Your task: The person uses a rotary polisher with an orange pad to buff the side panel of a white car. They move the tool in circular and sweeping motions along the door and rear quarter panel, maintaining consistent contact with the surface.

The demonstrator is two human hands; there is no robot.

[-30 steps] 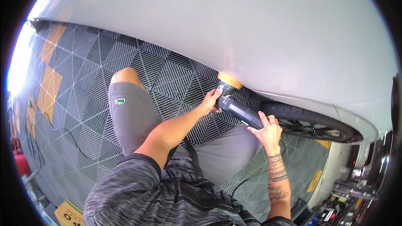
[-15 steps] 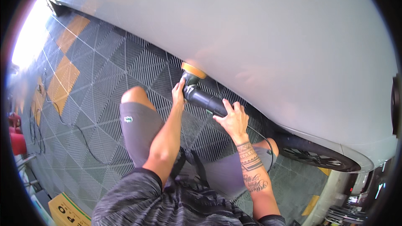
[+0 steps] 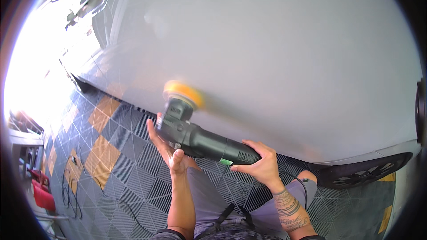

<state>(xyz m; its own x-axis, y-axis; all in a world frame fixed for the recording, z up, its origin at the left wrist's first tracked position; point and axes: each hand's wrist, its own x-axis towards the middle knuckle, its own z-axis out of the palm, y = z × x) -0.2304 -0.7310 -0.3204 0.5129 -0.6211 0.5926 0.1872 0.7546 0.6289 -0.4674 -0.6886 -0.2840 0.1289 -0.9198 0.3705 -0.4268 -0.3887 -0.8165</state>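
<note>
Nearest are the person's grey shorts (image 3: 209, 193), knees apart, which seems to leave room for the tool between body and car. The right hand (image 3: 262, 164) has its grip wrapped around the rear barrel of a corded polisher (image 3: 209, 144), probably to steer it; the cord (image 3: 305, 190) hangs beside the wrist, clear of the pad. The left hand (image 3: 168, 153) is unclenched, its grip cupped loosely under the polisher's head, apparently bearing weight there. Beyond, the yellow foam pad (image 3: 183, 92), blurred as if spinning, faces and seems to meet the lower grey car body panel (image 3: 275, 62). Farther right is a dark-spoked wheel (image 3: 364, 172); far left, a red container (image 3: 43, 195).
</note>
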